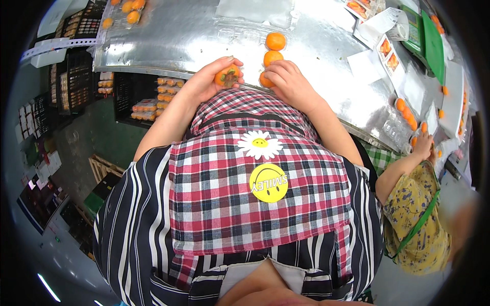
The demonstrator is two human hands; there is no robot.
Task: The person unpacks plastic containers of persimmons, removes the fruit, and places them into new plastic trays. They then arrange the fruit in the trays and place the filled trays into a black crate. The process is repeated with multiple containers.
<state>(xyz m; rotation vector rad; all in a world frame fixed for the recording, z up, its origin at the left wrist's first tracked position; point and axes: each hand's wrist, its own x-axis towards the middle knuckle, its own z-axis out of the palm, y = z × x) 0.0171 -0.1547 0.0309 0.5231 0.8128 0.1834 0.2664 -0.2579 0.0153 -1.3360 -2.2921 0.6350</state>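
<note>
Persimmon [224,77] cupped in the left hand [207,77], right hand [291,83] curled round another persimmon [265,79]: likely light, slick, bruisable, best gripped by its sides!

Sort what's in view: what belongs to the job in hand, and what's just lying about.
In the job, judging by the hands:
calyx-topped orange fruit, in the left hand
fruit touched by the right hand
likely the two fruits beyond

Apparently just lying about:
printed sheets
green object, upper right
wooden slats

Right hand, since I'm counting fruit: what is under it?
Part of one orange fruit shows beneath the right hand; the rest, and anything farther under, is covered.
</note>
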